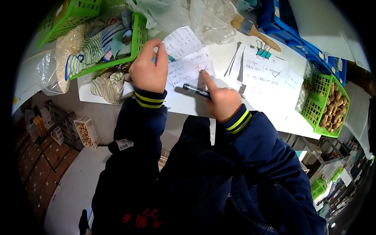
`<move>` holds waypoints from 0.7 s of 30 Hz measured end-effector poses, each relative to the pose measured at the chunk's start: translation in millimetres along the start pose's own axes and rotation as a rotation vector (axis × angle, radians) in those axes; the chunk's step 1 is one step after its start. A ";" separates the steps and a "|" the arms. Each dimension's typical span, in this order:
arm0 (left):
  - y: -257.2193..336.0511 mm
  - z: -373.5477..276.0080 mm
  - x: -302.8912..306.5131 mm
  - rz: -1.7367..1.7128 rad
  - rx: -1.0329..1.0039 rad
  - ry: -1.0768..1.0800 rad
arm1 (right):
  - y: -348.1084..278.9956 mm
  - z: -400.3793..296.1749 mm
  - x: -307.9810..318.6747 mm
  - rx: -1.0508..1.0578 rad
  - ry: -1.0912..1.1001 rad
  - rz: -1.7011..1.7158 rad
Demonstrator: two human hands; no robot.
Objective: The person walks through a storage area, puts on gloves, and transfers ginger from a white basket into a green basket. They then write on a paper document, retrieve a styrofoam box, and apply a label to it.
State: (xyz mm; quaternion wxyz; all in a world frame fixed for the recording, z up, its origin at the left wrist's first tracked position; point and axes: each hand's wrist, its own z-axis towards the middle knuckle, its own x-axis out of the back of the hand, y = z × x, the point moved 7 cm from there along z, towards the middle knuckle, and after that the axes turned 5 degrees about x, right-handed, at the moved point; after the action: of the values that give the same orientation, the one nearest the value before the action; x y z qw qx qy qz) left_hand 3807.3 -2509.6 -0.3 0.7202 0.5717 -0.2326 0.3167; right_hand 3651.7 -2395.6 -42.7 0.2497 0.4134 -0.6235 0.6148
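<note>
My left hand (149,66) pinches the edge of a printed paper sheet (183,42) between thumb and fingers and lifts it. Beneath that sheet lies a handwritten paper (188,67) with a red note and ticks. My right hand (221,98) holds a black pen (196,90), its index fingertip pointing onto the handwritten paper. To the right, a second stack of handwritten sheets (261,76) is held by a teal binder clip (263,53). A wooden-handled paintbrush (255,31) lies above that stack.
Green plastic baskets hold striped gloves (91,47) at left and brown mushrooms (335,108) at right. A striped glove (107,86) lies at the table's front edge. Clear plastic bags (211,22) and blue crates (293,35) stand at the back; a bag of pale granules (69,50) is far left.
</note>
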 end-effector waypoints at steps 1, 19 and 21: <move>-5.7 -4.0 -1.8 0.000 0.123 -0.052 | 7.5 0.1 1.5 0.018 0.037 0.135; 66.2 -111.6 9.1 0.159 -0.363 -0.307 | 11.1 -22.3 32.7 -0.558 0.103 1.308; 71.9 -114.4 6.2 0.123 -0.344 -0.415 | 1.1 -36.2 32.6 -0.550 0.137 1.392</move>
State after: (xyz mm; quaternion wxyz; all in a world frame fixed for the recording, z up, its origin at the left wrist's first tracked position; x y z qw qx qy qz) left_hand 3756.5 -2386.9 25.4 0.7230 0.4785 -0.4597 0.1922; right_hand 3626.2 -2367.3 -12.3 -0.0643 -0.1925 -0.8551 0.4772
